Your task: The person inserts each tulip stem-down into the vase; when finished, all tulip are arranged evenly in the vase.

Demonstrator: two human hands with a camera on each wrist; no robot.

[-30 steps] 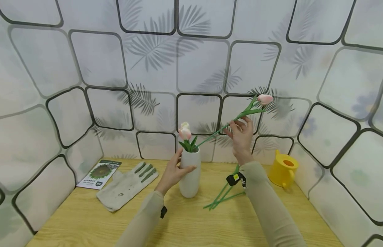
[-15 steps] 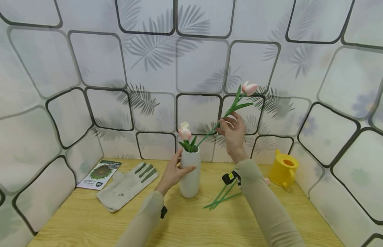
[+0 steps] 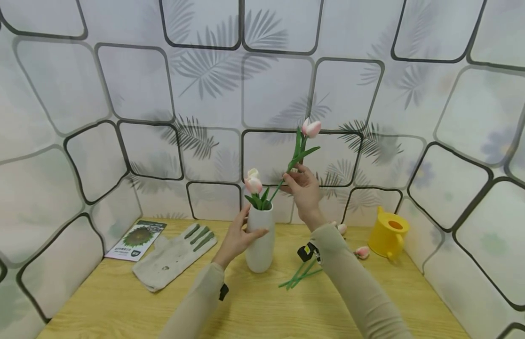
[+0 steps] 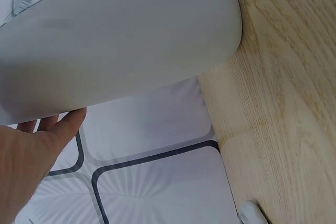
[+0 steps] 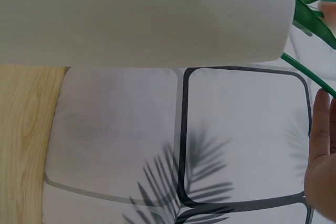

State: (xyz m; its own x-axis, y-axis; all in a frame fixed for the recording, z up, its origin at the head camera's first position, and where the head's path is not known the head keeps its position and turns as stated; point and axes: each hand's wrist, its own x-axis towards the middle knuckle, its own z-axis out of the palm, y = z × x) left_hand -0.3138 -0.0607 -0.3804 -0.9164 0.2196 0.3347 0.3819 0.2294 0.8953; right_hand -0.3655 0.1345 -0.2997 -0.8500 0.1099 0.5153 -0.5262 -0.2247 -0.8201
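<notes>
A white vase (image 3: pixel 260 245) stands upright on the table, with a pink-and-white tulip (image 3: pixel 253 181) in its mouth. My left hand (image 3: pixel 239 238) grips the vase's upper part, thumb on the near side; the left wrist view shows the thumb and fingers against its wall (image 4: pixel 121 45). My right hand (image 3: pixel 305 190) pinches the stem of a second tulip (image 3: pixel 311 128) just below its leaves. This tulip leans to the right, and its stem (image 5: pixel 310 72) runs into the vase's mouth. The stem's lower end is hidden inside.
More tulips lie on the table, their stems (image 3: pixel 298 278) partly under my right forearm and one bloom (image 3: pixel 361 253) beyond it. A yellow watering can (image 3: pixel 387 235) stands at right. Left are a work glove (image 3: pixel 173 256) and a sunflower seed packet (image 3: pixel 136 239).
My right hand has moved left toward the vase, bringing the second tulip more upright with its stem deeper in the mouth. My left hand and the vase have stayed in place.
</notes>
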